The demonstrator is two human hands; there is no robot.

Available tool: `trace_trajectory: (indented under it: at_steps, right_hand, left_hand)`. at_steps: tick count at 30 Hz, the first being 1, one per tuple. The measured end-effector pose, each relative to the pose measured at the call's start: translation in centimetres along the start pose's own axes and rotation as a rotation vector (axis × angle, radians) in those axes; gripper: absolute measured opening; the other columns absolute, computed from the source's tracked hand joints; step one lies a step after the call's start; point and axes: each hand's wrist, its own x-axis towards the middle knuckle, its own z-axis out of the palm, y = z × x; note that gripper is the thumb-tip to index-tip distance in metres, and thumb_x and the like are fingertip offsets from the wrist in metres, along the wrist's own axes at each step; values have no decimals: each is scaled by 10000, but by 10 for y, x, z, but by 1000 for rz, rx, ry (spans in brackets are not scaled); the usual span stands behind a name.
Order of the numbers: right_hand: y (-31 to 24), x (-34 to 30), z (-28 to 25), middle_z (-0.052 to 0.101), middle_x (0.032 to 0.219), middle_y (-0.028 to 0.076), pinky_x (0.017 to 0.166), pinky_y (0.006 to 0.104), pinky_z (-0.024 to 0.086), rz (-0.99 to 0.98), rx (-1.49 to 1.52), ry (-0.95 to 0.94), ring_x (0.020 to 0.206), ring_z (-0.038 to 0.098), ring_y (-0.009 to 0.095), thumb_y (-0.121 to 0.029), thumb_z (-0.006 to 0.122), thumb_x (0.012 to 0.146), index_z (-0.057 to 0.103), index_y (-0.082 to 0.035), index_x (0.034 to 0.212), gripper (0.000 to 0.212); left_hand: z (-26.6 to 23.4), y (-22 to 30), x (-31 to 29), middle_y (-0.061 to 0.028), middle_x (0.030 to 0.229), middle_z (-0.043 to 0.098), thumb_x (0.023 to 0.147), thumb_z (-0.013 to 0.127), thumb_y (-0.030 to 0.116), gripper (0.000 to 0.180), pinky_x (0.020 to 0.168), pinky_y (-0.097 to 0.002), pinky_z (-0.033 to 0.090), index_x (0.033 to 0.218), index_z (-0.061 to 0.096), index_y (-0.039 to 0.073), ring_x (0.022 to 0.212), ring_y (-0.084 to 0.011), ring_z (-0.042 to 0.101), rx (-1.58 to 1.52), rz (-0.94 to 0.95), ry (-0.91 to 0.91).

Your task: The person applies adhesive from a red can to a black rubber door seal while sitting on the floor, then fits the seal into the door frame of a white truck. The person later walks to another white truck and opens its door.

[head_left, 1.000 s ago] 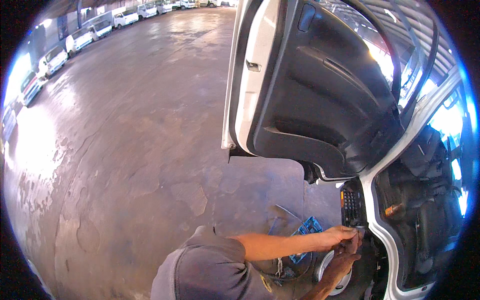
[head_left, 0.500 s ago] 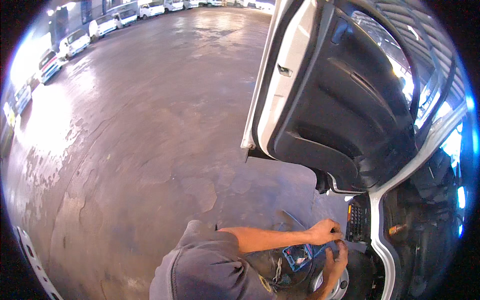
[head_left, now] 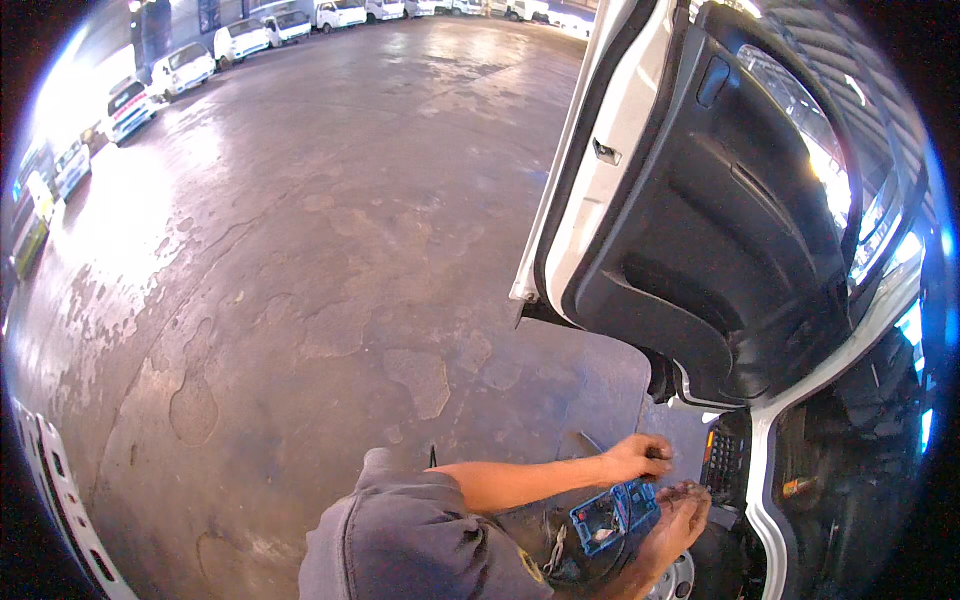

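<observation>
1. Here's the change: the bare left hand [head_left: 637, 457] and the bare right hand [head_left: 683, 515], together at the lower right of the frame a second ago, now stand apart with a visible gap between them.

2. The left hand's fingers are bent inward over the pale floor patch; whether they pinch something small, one cannot tell.

3. The right hand sits just below it in the frame, fingers curled and pointing up toward the left; its palm is hidden, so whether it grasps anything is also unclear.

4. And there's the open blue plastic case with compartments [head_left: 622, 508], lower right, between the two forearms! The left arm covered part of it a second ago; now more of it shows, small dark items inside.

5. For the work in hand, that looks like a break in the two-handed hold, with the case now within easy reach of both hands.

6. Right of the hands come the black ribbed step with an orange strip [head_left: 722, 465] and, at the bottom edge, a pale round metal wheel [head_left: 677, 578]. The white door with a black inner panel [head_left: 700, 240] hangs open, upper right.
</observation>
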Motion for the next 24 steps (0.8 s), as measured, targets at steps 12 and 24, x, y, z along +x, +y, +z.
trace_trajectory:
  at_steps: [12,24]
  right_hand:
    - [8,-6,18,411,646,3,587,294,388,180,-82,-37,582,404,125,-275,491,940,455,-63,760,280]
    - [37,1,26,492,679,14,569,288,384,187,-91,-163,606,455,122,-239,532,913,494,-47,782,235]
  left_hand:
    - [1,5,-18,10,556,483,928,560,411,415,471,-294,350,687,566,72,495,-92,420,-20,-226,191]
    - [-25,34,-36,23,602,477,916,605,329,321,473,-276,353,723,547,79,521,-89,448,-30,-145,291]
